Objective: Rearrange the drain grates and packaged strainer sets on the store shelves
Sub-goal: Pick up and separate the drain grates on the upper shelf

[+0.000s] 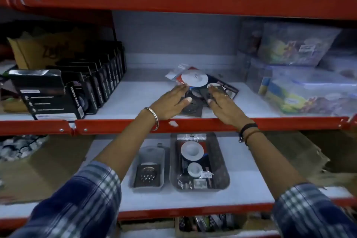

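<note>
Head view showed both hands reaching onto the middle shelf (135,98), where a loose pile of packaged strainer sets (195,78) and dark drain grates (192,107) lay overlapping, a little right of the shelf's middle. That pile sat directly ahead of the hands and between them. The left hand (170,104) lay flat, fingers straight and spread, its fingertips touching the near left edge of the pile and its thumb resting on a dark grate; its grip was open and closed on nothing. The right hand (222,104) came in from the right with its fingers over a dark carded pack (226,89); whether they had closed on it could not be told from this angle. The pile's longer run went from near left to far right, so the two hands bracketed it across its shorter side, about equally near. Judging by this, the coming move called for squeezing inward or lifting one pack off the top. On the lower shelf, straight below, a small grey tray (148,152) held one grate and a larger tray (222,174) just beside it held a strainer set, likely the sorting targets
</note>
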Demonstrator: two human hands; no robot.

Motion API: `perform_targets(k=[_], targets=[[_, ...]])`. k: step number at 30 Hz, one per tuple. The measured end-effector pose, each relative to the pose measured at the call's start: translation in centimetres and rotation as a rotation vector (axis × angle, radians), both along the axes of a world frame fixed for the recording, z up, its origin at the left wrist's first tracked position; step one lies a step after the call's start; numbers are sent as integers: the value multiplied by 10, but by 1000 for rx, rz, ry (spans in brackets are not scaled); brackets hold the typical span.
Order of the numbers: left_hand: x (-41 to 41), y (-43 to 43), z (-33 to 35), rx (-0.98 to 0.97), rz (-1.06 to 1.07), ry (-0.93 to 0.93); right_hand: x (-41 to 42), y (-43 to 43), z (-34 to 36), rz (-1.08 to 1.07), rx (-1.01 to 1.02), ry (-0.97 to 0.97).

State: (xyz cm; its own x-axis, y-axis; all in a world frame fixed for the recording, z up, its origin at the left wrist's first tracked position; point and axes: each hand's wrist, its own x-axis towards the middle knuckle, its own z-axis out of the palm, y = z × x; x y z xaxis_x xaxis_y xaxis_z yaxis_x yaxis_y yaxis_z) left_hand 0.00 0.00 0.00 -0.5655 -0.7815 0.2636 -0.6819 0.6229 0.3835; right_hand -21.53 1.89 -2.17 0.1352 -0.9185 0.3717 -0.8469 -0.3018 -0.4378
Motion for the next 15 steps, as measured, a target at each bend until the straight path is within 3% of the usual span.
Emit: perform_targets(k=[2, 6, 10, 15], targets=[[-5, -16, 1, 100, -34, -178, -19, -16, 7, 44, 113, 59], [-10, -50, -2, 307, -14, -497, -52, -53, 19, 84, 369, 359], [-8, -67, -6, 332, -32, -465, -71, -81, 25, 170, 457, 424], [-2, -77, -7, 344, -44, -371, -73, -89, 27, 217, 403, 404]])
